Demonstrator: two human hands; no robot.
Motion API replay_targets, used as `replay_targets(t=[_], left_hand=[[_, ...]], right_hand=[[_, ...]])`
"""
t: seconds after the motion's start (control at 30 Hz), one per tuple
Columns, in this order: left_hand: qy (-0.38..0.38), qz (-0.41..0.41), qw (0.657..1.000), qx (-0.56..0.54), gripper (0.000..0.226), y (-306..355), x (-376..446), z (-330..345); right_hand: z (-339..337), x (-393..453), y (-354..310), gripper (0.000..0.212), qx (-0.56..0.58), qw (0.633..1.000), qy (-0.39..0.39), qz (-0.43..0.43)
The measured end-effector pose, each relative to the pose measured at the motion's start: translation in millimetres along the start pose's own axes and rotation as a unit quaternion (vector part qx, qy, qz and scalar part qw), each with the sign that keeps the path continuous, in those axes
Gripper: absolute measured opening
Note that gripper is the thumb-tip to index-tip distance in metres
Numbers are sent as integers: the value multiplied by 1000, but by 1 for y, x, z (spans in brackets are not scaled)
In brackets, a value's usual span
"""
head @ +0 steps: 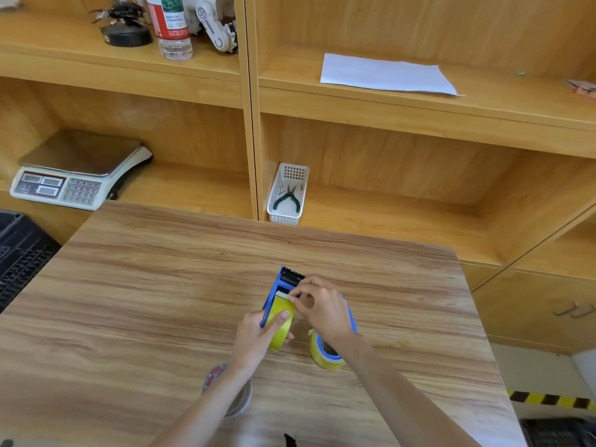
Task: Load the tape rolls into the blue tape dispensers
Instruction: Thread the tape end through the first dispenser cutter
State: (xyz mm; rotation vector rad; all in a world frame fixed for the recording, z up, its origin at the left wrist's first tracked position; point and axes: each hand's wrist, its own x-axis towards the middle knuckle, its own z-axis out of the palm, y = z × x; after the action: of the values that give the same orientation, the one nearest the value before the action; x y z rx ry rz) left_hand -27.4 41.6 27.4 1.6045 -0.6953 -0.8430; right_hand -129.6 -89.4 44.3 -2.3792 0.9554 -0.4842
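Gripping the dispenser (280,291), left hand (258,333) closed, its cutter pointing away.

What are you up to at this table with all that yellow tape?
A person is loading tape into a blue tape dispenser on the wooden table. The left hand steadies the dispenser and the yellow roll seated in it, while the right hand pinches the tape's loose end near the black roller. A second dispenser with yellow tape lies partly hidden under the right wrist.
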Motion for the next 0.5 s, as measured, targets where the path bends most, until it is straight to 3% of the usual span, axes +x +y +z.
replay_targets(t=[0.13, 0.2, 0.27, 0.4, 0.5], left_hand=[[-4, -11, 1000, 14, 36, 8, -4, 4], [-14, -10, 1000, 24, 58, 9, -4, 9], [-26, -17, 999, 23, 61, 5, -4, 10], [-69, -37, 997, 3, 34, 4, -4, 6], [-96, -55, 994, 7, 52, 5, -4, 5]], right_hand=[[1, 4, 5, 11, 23, 997, -38, 67], [1, 6, 7, 16, 68, 991, -49, 103], [1, 9, 9, 24, 104, 984, -59, 132], [-5, 14, 9, 25, 75, 980, -87, 166], [-8, 17, 12, 22, 45, 980, -85, 172]])
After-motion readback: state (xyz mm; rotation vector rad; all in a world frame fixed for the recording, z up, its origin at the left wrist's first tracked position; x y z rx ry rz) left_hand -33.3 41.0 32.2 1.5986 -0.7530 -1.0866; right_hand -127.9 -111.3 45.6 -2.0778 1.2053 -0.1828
